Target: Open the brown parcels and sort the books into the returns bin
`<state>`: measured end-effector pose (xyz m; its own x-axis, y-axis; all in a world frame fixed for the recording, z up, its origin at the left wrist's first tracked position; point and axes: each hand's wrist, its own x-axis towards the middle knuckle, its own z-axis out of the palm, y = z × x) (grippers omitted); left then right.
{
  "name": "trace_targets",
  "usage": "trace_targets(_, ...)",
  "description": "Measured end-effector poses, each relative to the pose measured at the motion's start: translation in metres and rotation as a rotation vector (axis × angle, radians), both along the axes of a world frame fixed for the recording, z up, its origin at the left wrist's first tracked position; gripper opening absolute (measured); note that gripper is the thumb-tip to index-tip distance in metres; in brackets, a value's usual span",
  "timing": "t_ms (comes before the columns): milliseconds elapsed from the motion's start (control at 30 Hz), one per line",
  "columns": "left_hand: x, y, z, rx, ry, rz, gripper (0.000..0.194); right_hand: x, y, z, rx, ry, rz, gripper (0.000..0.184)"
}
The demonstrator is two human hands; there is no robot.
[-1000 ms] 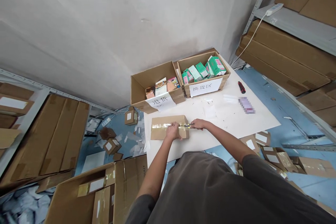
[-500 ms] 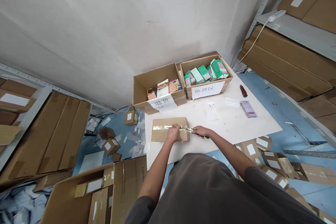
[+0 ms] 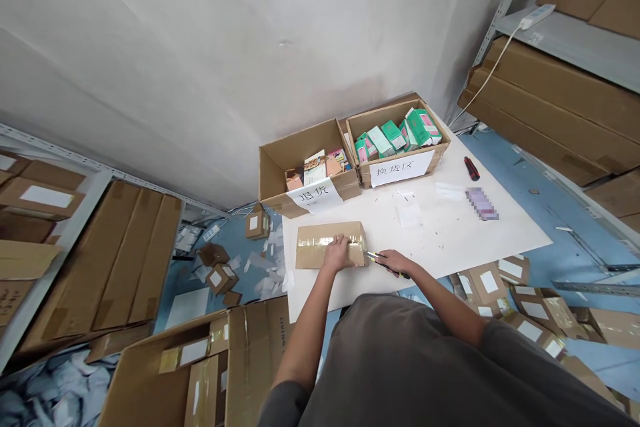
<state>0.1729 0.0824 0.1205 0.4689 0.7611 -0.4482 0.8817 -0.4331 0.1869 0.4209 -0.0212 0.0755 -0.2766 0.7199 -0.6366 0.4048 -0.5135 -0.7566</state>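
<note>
A taped cardboard box [image 3: 311, 255] lies flat on the white table. Shiny clear tape runs along its top and over its right end. My left hand [image 3: 339, 253] is closed on the box's near right part, fingers on top and holding it down. In my right hand [image 3: 393, 261] are scissors [image 3: 373, 255] with black and yellow handles, gripped just right of the box. Their blades point left at the taped right end; whether the tips touch it I cannot tell.
Behind stand two open cartons with paper signs: one with mixed packs [image 3: 315, 167], one with green boxes [image 3: 393, 135]. A red-black cutter [image 3: 471, 168] and a blurred purple item [image 3: 482, 204] lie at the right. Shelves flank the table; boxes and paper scraps litter the blue floor.
My right hand has drawn the scissors back from the top of the box to beside its right end. My left hand stays on the box. The whole view has shifted slightly.
</note>
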Motion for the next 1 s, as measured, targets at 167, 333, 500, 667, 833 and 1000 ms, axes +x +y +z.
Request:
trace_targets(167, -0.014, 0.031, 0.005, 0.100, -0.020, 0.043, 0.090, 0.003, -0.014, 0.000, 0.071, -0.058, -0.136, 0.039)
trace_targets(333, -0.019, 0.053, -0.008, 0.091, 0.038, 0.043, 0.116, -0.009, -0.007, 0.016, 0.167, -0.278, -0.119, 0.036)
trace_targets(500, -0.026, 0.049, -0.011, 0.138, -0.021, 0.003, 0.090, -0.025, 0.001, 0.028, 0.278, -0.492, 0.037, 0.041)
trace_targets(667, -0.027, 0.034, -0.016, 0.240, -0.044, 0.024, 0.085, -0.031, 0.006, 0.028, 0.372, -0.658, 0.164, 0.047)
trace_targets(833, -0.026, 0.027, -0.021, 0.242, -0.075, 0.043, 0.085, -0.038, 0.014, 0.030, 0.437, -0.776, 0.241, 0.049)
trace_targets(1000, -0.025, 0.026, -0.022, 0.219, -0.115, 0.095, 0.078, -0.034, 0.021, 0.029, 0.403, -0.784, 0.247, 0.058)
